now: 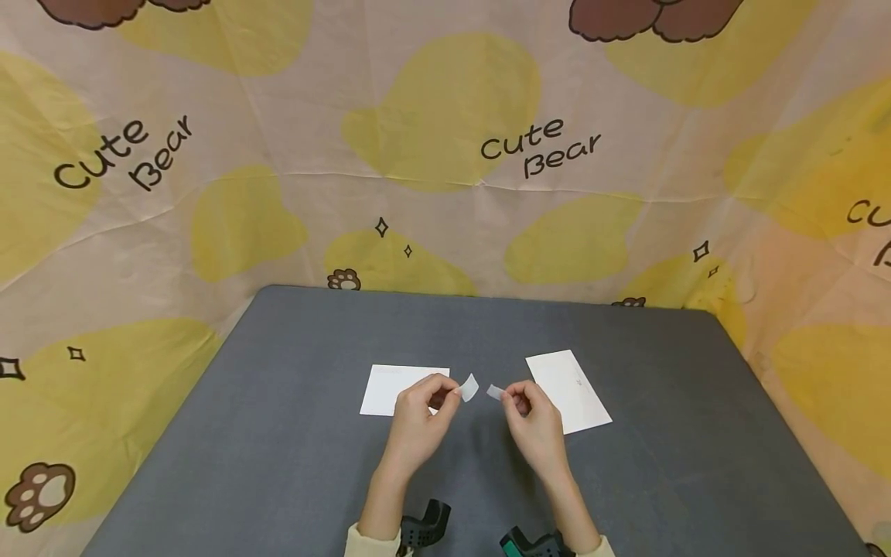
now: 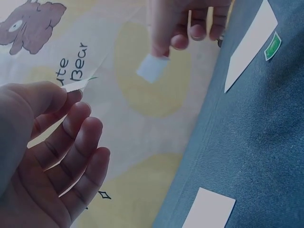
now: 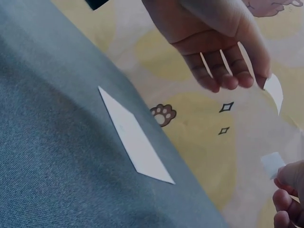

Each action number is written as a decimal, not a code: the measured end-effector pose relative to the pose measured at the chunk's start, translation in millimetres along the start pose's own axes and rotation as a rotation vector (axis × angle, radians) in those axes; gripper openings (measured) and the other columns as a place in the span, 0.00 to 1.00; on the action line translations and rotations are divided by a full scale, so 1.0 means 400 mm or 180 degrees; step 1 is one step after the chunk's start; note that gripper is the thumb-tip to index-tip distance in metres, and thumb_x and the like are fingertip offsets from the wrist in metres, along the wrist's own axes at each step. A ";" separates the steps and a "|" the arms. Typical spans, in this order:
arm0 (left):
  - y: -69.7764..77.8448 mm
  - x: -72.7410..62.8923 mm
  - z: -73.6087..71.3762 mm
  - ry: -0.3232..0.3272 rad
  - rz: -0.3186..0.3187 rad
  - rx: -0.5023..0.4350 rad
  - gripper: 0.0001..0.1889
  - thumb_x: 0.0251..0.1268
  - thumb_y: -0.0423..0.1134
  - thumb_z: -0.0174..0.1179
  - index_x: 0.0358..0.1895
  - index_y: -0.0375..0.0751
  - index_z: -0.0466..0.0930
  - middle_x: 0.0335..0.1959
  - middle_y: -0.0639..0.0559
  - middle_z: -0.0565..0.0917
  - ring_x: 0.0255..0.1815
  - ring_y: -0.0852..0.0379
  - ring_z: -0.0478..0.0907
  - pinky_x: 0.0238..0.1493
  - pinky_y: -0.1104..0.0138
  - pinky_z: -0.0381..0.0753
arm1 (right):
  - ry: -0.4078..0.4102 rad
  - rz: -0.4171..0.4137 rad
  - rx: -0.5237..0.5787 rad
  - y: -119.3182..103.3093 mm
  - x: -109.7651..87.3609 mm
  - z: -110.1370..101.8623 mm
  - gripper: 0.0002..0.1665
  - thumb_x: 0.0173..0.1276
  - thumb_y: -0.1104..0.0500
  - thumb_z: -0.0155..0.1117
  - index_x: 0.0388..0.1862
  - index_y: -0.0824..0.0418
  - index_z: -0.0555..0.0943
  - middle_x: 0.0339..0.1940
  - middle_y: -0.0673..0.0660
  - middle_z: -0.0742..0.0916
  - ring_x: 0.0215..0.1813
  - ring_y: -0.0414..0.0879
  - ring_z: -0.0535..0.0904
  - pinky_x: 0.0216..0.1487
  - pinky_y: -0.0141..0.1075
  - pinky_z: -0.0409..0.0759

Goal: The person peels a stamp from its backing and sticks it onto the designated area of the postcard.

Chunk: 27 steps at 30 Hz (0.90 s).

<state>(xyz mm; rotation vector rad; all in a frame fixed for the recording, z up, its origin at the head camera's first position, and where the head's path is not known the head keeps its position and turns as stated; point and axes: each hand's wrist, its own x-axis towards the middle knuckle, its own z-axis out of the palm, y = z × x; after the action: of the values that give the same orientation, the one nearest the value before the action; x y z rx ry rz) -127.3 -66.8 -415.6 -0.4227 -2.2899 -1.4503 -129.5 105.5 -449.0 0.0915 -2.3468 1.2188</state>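
Nearest the wearer, black wrist devices (image 1: 426,524) sit at the cuffs. Clock bearings are from the head view. The left hand (image 1: 420,418) pinches a curved white slip (image 1: 469,387) between thumb and finger, its other fingers loosely bent; the slip's long axis reads roughly 1 to 7. The right hand (image 1: 538,424) pinches a small pale strip (image 1: 495,392) at its fingertips, axis 10 to 4. Governing relation: the strip lies at 3 o'clock from the slip, near but not touching; each hand is nearer its own piece. Beyond, a left card (image 1: 388,388) is at 10 o'clock from the left hand, partly covered; a right card (image 1: 576,392) at 2 from the right hand. In the left wrist view, a green piece (image 2: 272,46) lies just beside a card. Behind the grey table (image 1: 278,480) hangs a printed cloth (image 1: 445,108).
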 end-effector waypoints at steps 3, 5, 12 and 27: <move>0.000 -0.001 -0.001 0.0006 -0.0021 0.0005 0.08 0.54 0.28 0.59 0.25 0.47 0.80 0.20 0.63 0.77 0.21 0.69 0.73 0.22 0.74 0.73 | -0.0010 0.0049 -0.0095 0.010 -0.003 0.006 0.06 0.54 0.69 0.65 0.24 0.60 0.78 0.19 0.48 0.75 0.23 0.37 0.67 0.24 0.28 0.65; 0.001 -0.001 -0.001 0.0007 -0.0027 0.0013 0.08 0.54 0.28 0.59 0.25 0.47 0.80 0.20 0.63 0.77 0.21 0.69 0.72 0.22 0.74 0.73 | -0.0024 0.0075 -0.0145 0.019 -0.006 0.011 0.06 0.54 0.68 0.65 0.24 0.59 0.78 0.19 0.48 0.75 0.22 0.37 0.66 0.24 0.28 0.64; 0.002 -0.002 0.000 -0.0006 -0.0079 0.0026 0.08 0.54 0.28 0.59 0.25 0.47 0.80 0.20 0.63 0.77 0.21 0.69 0.72 0.22 0.74 0.73 | -0.0177 0.0167 -0.0305 0.051 -0.015 0.032 0.07 0.53 0.66 0.67 0.22 0.58 0.77 0.19 0.47 0.75 0.21 0.35 0.65 0.24 0.29 0.65; 0.001 -0.001 0.000 0.0009 -0.0045 0.0034 0.08 0.54 0.28 0.59 0.25 0.47 0.80 0.20 0.63 0.77 0.21 0.69 0.72 0.24 0.73 0.74 | -0.0114 -0.0123 -0.0521 0.085 -0.034 0.055 0.07 0.50 0.64 0.65 0.19 0.56 0.76 0.16 0.45 0.73 0.20 0.31 0.62 0.21 0.30 0.61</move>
<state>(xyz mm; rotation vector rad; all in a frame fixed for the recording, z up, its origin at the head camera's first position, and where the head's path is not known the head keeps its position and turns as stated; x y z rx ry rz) -126.9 -66.5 -415.7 -0.4019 -2.3016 -1.4439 -135.6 106.5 -491.4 0.1037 -2.4542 1.0105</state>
